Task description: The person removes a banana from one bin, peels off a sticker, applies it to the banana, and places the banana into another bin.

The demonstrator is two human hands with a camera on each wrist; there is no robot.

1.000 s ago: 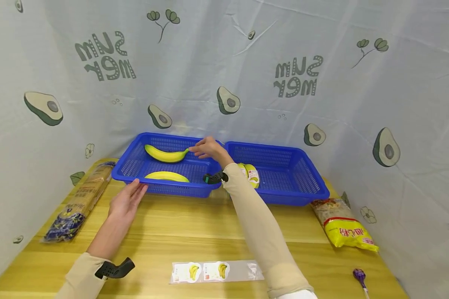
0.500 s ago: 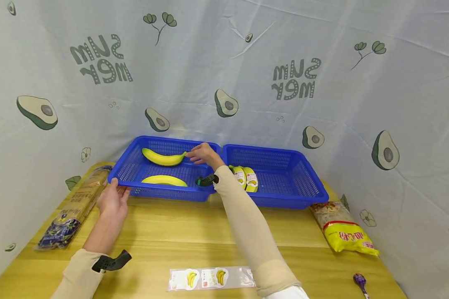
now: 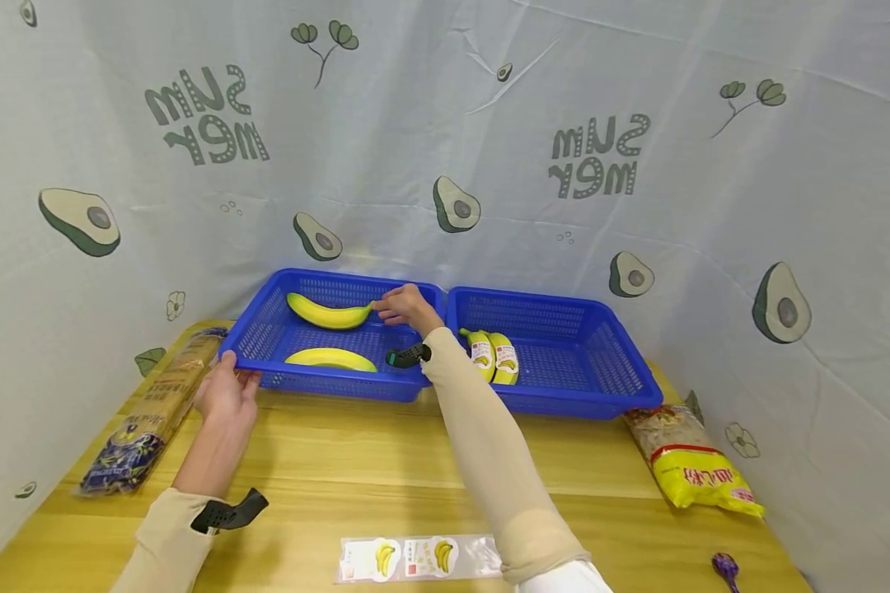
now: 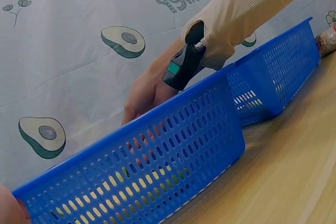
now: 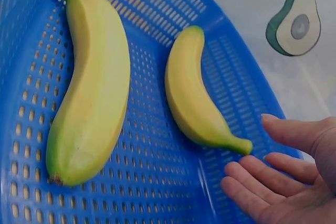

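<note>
In the head view, my left hand [image 3: 226, 395] grips the near left corner of the left blue basket [image 3: 341, 380] by its rim. Part of that hand shows at the left edge of the left wrist view. Two bananas lie in this basket. My right hand [image 5: 283, 182] reaches in beside the stem of the far banana [image 5: 191, 93]; thumb and fingers stand apart, and nothing is held. Whether a fingertip touches the stem I cannot tell. Closer to the front wall lies the near banana [image 5: 94, 87].
Against its right side stands a second blue basket [image 3: 586, 403], holding two bananas with labels [image 3: 493, 358]. A noodle pack [image 3: 156, 412] lies left, a yellow food bag [image 3: 690, 465] right. In front are a sticker strip [image 3: 419, 560] and a purple lollipop [image 3: 725, 567].
My left hand has slid left along the front rim to the basket's corner and taken hold there. The right hand stays by the far banana's stem. The head view has shifted slightly.
</note>
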